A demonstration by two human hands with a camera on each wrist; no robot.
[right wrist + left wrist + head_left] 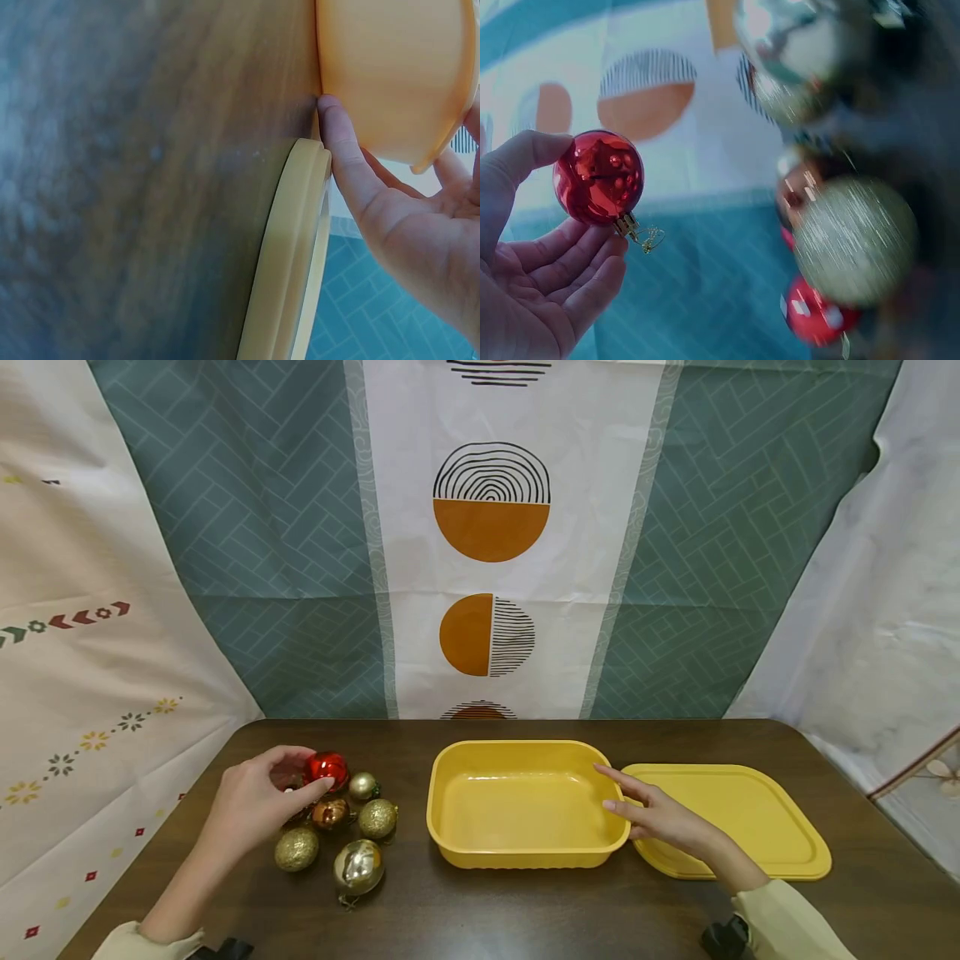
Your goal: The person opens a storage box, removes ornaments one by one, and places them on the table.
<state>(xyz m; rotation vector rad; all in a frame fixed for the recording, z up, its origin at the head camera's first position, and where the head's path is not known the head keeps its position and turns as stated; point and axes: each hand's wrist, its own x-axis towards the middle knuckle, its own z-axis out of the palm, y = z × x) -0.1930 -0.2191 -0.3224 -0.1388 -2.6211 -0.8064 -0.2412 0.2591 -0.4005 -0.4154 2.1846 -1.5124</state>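
My left hand [258,793] pinches a shiny red Christmas bauble [327,770] between thumb and fingers. In the left wrist view, the red bauble's gold cap and string loop point away from the thumb, and the lower fingers are spread. Beside this hand lie gold baubles [358,867], a copper one [330,814] and glittery ones [297,849]. My right hand [667,818] rests at the right end of a yellow plastic container [528,860], with fingertips reaching over its rim. The right wrist view has one of its fingers low against the outer wall.
A yellow lid [750,818] lies flat on the dark wooden table [517,914], right of the container and partly behind the right hand. Another red bauble [817,311] sits among the cluster on the left. A patterned curtain [495,568] hangs behind the table.
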